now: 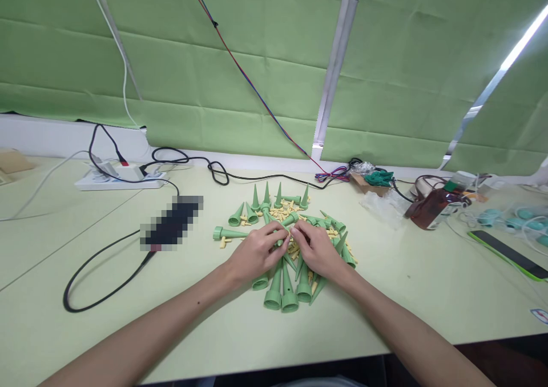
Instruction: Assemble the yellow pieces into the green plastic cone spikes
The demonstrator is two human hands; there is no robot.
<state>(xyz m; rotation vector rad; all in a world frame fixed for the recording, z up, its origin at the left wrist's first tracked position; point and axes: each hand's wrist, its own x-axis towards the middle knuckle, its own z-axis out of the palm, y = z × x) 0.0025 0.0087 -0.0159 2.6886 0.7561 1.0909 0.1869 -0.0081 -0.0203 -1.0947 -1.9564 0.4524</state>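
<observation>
My left hand point(261, 251) is closed around a green plastic watering spike point(279, 242), most of which its fingers cover. My right hand point(317, 249) meets it at the fingertips, pinching what looks like a small yellow valve that is largely hidden. Around and under both hands spreads a pile of green cone-shaped spikes with wide socket ends, some standing upright like the spike point(256, 198), others lying down like the spike point(290, 295). Loose yellow T-shaped valves point(278, 212) lie heaped among them, with one valve point(223, 242) off to the left.
At left, a blurred-out dark object point(171, 224) lies with a black cable beside a white power strip point(122, 176). Behind to the right are a small cardboard box point(369, 184), plastic wrap and a brown bottle point(432, 207). A green-cased phone point(509, 253) lies far right.
</observation>
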